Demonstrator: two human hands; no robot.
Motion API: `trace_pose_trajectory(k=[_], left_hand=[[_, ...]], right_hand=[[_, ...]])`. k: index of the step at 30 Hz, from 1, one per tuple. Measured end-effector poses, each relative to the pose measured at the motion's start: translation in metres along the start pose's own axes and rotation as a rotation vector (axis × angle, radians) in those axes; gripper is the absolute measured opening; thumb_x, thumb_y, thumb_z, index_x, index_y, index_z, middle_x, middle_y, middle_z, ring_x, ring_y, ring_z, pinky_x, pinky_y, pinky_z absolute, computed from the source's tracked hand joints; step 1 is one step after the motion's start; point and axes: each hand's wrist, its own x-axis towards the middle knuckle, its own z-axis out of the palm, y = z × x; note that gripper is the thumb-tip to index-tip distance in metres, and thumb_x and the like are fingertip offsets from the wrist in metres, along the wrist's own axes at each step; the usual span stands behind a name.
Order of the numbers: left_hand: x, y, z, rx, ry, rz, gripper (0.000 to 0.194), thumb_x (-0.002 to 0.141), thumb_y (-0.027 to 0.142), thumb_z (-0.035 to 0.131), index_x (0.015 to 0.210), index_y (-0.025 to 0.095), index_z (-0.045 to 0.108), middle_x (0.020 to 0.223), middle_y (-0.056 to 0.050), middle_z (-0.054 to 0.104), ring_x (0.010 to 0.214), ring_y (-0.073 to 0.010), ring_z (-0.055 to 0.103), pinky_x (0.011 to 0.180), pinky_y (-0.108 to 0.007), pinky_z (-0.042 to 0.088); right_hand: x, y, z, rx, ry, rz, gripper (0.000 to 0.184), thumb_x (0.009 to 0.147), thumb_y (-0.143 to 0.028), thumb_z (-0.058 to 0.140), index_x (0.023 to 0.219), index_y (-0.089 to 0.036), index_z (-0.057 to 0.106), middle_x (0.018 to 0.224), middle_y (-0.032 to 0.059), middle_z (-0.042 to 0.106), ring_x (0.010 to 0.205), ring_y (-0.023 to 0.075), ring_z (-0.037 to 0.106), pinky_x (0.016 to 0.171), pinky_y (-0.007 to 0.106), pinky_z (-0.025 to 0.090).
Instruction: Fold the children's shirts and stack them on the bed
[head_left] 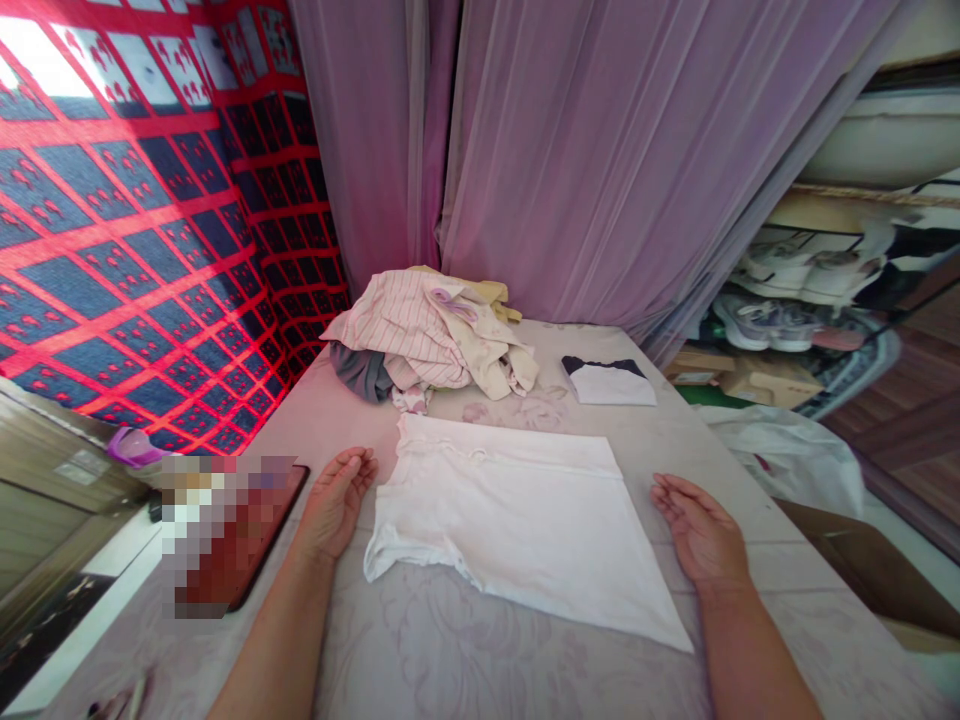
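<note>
A white garment [517, 520] lies spread on the cloth-covered table in front of me, with a folded band along its far edge and a small drawstring-like detail near its far left. Its near left part is rumpled, while the right side runs down to a pointed corner. My left hand [339, 500] is just left of the garment, palm up with loosely curled fingers, holding nothing. On the other side, my right hand [699, 530] hovers beside the garment's right edge, its fingers relaxed and also free of anything. Neither hand touches the fabric.
Beyond the garment sits a heap of clothes [420, 335]. A folded white-and-black garment [609, 384] lies at the back right. A pixelated flat object with a dark edge [247, 545] is at left. Curtains [600, 150] hang behind; shoes [772, 320] fill a rack at right.
</note>
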Motion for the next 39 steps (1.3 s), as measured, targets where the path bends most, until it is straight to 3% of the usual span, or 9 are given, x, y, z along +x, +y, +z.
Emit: trace_pose_trajectory(k=[6, 39], left_hand=[[0.0004, 0.0002, 0.0009, 0.003, 0.0, -0.001, 0.038, 0.046, 0.032, 0.088, 0.075, 0.017, 0.07, 0.078, -0.001, 0.072, 0.07, -0.0107, 0.065, 0.072, -0.021, 0.052], [0.0, 0.0017, 0.0012, 0.004, 0.002, -0.004, 0.037, 0.046, 0.034, 0.088, 0.074, 0.017, 0.071, 0.078, -0.001, 0.072, 0.071, -0.0114, 0.065, 0.073, -0.021, 0.053]], right_hand=[[-0.0018, -0.0044, 0.003, 0.014, 0.013, 0.036, 0.023, 0.049, -0.023, 0.077, 0.07, -0.018, 0.071, 0.074, 0.0032, 0.072, 0.064, 0.0129, 0.065, 0.062, 0.024, 0.056], [-0.0033, -0.0068, 0.0043, 0.004, 0.021, 0.053, 0.024, 0.047, -0.024, 0.078, 0.07, -0.018, 0.071, 0.074, 0.0034, 0.072, 0.065, 0.0129, 0.065, 0.063, 0.024, 0.056]])
